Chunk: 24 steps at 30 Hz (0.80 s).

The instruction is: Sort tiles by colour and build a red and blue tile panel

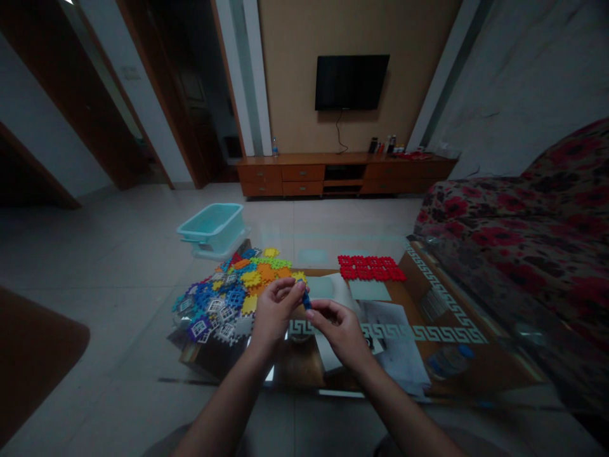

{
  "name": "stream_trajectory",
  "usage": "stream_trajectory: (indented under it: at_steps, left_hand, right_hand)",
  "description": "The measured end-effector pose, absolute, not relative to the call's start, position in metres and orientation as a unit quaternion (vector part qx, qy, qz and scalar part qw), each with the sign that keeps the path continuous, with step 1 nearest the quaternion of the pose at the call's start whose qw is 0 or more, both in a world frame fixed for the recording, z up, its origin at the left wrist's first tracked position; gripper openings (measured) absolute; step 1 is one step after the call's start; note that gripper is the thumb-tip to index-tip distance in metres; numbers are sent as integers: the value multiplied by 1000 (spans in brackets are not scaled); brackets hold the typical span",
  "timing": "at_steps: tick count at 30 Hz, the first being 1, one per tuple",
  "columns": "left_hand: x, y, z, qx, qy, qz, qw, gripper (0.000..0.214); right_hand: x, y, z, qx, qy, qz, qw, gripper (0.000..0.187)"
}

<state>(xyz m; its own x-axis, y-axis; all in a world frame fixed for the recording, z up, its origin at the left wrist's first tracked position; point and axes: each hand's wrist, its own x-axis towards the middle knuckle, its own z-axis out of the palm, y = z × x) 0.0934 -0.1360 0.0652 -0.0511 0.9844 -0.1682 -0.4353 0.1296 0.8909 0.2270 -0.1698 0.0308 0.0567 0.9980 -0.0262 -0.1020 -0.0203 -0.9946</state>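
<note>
A small blue piece (307,301), partly covered, is pinched by the left hand (276,308) and right hand (341,329). Multicoloured interlocking tiles (238,289) are heaped on the glass bench (450,332).

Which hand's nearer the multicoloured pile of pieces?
Left. The left hand is in front of the right edge of the pile in view; the right hand is farther right, across the blue piece both hold.

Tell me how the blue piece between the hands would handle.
The blue piece is probably light: the left hand and right hand only pinch it. It seems fairly stiff, since no sag shows, though it is blurred. Being small and slim, it might slip easily from a loose grip.
</note>
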Motion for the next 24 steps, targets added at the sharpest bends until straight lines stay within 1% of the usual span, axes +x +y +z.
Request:
stream_trajectory:
  at_steps: [5, 24]
  left_hand:
    - [93, -137, 65, 325, 438, 577, 608, 50]
    - [94, -138, 64, 319, 446, 570, 612, 54]
  right_hand:
    - [227, -169, 28, -494, -442, 518, 541, 40]
    - [227, -168, 26, -469, -445, 532, 547, 35]
